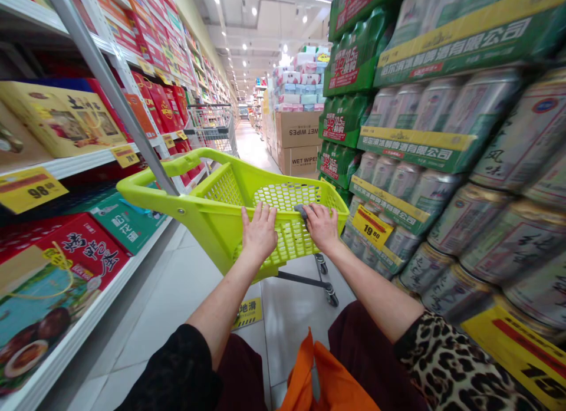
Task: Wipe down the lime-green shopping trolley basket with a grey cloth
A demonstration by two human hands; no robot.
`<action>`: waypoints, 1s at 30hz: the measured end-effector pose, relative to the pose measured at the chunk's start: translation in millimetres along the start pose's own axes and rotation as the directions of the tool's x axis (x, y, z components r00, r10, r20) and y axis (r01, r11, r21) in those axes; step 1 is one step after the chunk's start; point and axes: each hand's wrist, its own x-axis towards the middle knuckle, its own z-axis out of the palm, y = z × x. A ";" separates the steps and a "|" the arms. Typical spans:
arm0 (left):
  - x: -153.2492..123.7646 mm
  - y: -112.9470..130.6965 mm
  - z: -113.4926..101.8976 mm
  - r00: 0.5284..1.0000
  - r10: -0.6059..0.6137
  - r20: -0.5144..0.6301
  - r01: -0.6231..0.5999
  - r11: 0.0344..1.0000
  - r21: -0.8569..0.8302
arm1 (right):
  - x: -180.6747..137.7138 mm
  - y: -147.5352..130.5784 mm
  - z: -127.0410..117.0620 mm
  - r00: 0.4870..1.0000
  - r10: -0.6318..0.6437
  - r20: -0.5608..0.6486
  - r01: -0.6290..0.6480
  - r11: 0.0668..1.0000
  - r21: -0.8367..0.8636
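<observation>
A lime-green plastic shopping cart [207, 213] with perforated basket walls stands before me, its near side facing me. My left hand [260, 231] is on the near rim, fingers hooked over the top edge and the back of the hand toward me. Farther right on the same rim, my right hand [322, 225] is closed around a dark grey cloth [301, 210] and presses it against the basket. Most of the cloth is hidden under the fingers. Inside the basket, the part in view shows only green lattice. An orange bag or cloth [325, 375] hangs between my knees.
Shelves at left hold gift boxes [62, 113]. Stacked beer cans [407, 181] rise close on the right. A wire cart [214, 128] stands farther up the aisle, opposite WET WIPES cartons [298, 140]. A yellow floor sign [248, 312] lies beneath the green cart.
</observation>
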 end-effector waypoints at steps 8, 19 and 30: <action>-1.3 0.0 -1.3 1.000 0.016 0.021 -0.017 1.000 0.016 | -21.7 71.3 -2.0 0.991 0.135 -0.021 -0.137 0.988 -0.067; -3.8 -3.1 4.1 0.999 0.037 -0.018 -0.036 0.998 0.042 | -6.0 19.6 9.0 0.996 0.031 -0.079 -0.029 0.999 0.021; -4.4 -7.8 10.3 0.998 0.059 0.028 -0.061 0.993 0.099 | -21.1 58.1 7.1 0.995 0.056 -0.082 -0.057 0.998 -0.012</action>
